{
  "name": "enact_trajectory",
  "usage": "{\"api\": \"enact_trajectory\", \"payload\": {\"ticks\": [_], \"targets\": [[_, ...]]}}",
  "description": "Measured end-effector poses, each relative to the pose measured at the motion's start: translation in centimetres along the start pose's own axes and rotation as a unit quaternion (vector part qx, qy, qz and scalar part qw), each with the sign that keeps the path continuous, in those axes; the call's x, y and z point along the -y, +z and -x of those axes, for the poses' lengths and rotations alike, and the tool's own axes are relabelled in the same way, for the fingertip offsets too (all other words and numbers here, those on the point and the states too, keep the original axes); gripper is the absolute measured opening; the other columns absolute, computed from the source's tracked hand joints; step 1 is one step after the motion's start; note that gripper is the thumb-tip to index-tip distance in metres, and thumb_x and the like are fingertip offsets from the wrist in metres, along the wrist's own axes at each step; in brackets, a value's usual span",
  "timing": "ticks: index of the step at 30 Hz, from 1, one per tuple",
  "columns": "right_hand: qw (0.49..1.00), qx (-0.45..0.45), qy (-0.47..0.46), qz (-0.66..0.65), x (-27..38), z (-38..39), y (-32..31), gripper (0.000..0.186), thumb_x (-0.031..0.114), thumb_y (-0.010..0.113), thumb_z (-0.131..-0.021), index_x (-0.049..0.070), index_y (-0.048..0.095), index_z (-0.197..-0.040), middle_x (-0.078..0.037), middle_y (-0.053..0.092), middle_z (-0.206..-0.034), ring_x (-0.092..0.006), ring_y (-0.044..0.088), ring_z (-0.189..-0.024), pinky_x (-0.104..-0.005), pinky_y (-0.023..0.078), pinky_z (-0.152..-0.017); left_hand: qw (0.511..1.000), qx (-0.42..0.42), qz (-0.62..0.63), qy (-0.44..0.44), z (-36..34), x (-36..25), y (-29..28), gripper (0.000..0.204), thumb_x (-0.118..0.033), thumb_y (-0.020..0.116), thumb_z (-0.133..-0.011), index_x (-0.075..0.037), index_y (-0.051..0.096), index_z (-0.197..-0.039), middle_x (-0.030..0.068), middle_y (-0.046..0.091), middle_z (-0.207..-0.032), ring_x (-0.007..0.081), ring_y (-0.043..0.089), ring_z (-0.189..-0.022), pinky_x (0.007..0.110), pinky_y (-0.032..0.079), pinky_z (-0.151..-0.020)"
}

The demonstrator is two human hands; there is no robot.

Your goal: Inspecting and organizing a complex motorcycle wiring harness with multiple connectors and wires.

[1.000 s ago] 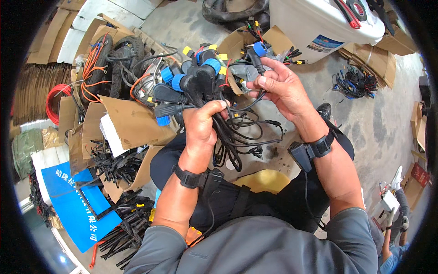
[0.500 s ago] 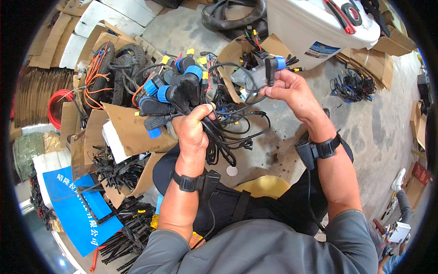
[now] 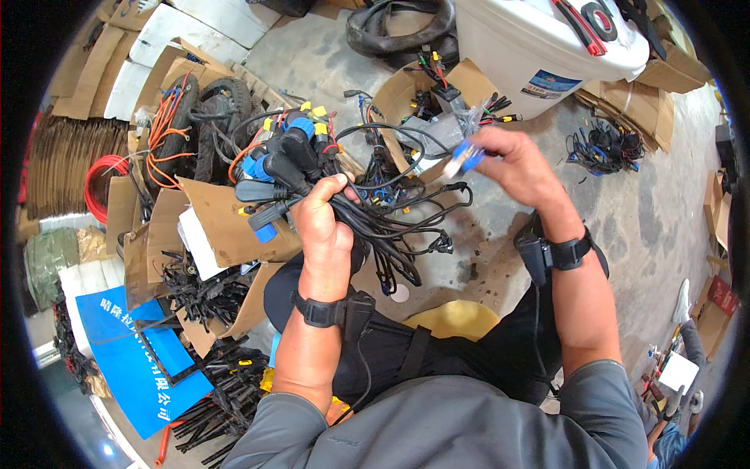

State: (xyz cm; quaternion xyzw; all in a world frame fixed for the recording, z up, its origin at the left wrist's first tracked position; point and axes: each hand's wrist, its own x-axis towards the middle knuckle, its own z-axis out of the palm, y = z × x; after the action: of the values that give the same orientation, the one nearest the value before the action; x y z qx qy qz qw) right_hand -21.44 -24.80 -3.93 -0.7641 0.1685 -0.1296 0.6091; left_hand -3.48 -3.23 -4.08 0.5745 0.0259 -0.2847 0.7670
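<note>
A thick bundle of black cables (image 3: 383,227) is gripped in my left hand (image 3: 324,215), thumb wrapped over it. Above that fist, black angled connectors (image 3: 293,160) with blue caps and yellow tips fan out, and the cable lengths hang in loops to the right. My right hand (image 3: 512,164) is bent over a blue-capped connector (image 3: 469,156), smeared by motion, with its fingertips partly hidden. A black cable arches between the bundle and the right hand.
Cardboard boxes of wiring (image 3: 207,293), tyres (image 3: 219,129) and a blue sheet (image 3: 121,363) crowd the left. Behind are another box (image 3: 394,109), a white tub (image 3: 512,43) and an inner tube (image 3: 375,39). A cable heap (image 3: 605,152) lies right. A co-worker (image 3: 691,352) is at lower right.
The connector in my right hand has swung from upright down toward the bundle, its blue end now lower. My left hand and bundle have shifted slightly left.
</note>
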Motion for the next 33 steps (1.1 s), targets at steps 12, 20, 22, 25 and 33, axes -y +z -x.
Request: {"api": "enact_trajectory", "payload": {"ticks": [12, 20, 22, 25, 33], "targets": [[0.99, -0.036, 0.008, 0.137, -0.5, -0.3, 3.4, 0.046, -0.004, 0.058, -0.079, 0.008, 0.05, -0.123, -0.01, 0.06, -0.082, -0.0244, 0.059, -0.071, -0.0341, 0.049, -0.067, 0.995, 0.085, 0.007, -0.052, 0.8, 0.9, 0.0, 0.01, -0.001, 0.06, -0.076, 0.006, 0.064, -0.082, 0.0121, 0.064, -0.076, 0.0189, 0.06, -0.061, 0.032, 0.052, -0.063], [0.944, -0.02, 0.176, -0.279, -1.8, -1.2, 3.6, 0.059, 0.003, 0.058, -0.078, 0.001, 0.04, -0.135, -0.008, 0.059, -0.094, -0.0155, 0.06, -0.082, -0.0302, 0.052, -0.069, 0.989, 0.122, -0.062, -0.05, 2.3, 1.3, 1.8, 0.013, 0.002, 0.061, -0.073, 0.006, 0.065, -0.085, 0.0114, 0.065, -0.076, 0.0184, 0.06, -0.059, 0.031, 0.05, -0.059], [0.941, -0.024, 0.169, -0.292, -1.1, -1.2, 3.4, 0.049, 0.012, 0.062, -0.081, 0.001, 0.048, -0.127, -0.008, 0.059, -0.1, -0.0154, 0.06, -0.085, -0.0311, 0.052, -0.071, 0.989, 0.114, -0.091, -0.028, 2.3, 1.5, 1.8, 0.013, 0.003, 0.061, -0.072, 0.006, 0.065, -0.085, 0.0118, 0.066, -0.076, 0.0183, 0.06, -0.058, 0.03, 0.05, -0.058], [0.957, -0.008, 0.178, -0.231, -1.4, -1.2, 3.3, 0.04, 0.02, 0.068, -0.081, 0.003, 0.059, -0.117, -0.008, 0.06, -0.096, -0.0172, 0.061, -0.084, -0.0291, 0.054, -0.069, 0.99, 0.111, -0.078, -0.028, 2.2, 1.8, 1.6, 0.013, 0.003, 0.061, -0.072, 0.006, 0.065, -0.084, 0.012, 0.066, -0.076, 0.0181, 0.059, -0.058, 0.03, 0.049, -0.057], [0.996, -0.057, 0.005, -0.065, -1.5, -0.9, 2.3, 0.023, 0.023, 0.066, -0.089, 0.005, 0.066, -0.104, -0.001, 0.061, -0.102, -0.0148, 0.055, -0.099, -0.0304, 0.043, -0.09, 0.992, 0.109, -0.06, -0.029, 1.3, 2.2, 1.4, 0.016, 0.008, 0.062, -0.07, 0.004, 0.064, -0.086, 0.0104, 0.066, -0.075, 0.0182, 0.06, -0.057, 0.029, 0.049, -0.054]]}}
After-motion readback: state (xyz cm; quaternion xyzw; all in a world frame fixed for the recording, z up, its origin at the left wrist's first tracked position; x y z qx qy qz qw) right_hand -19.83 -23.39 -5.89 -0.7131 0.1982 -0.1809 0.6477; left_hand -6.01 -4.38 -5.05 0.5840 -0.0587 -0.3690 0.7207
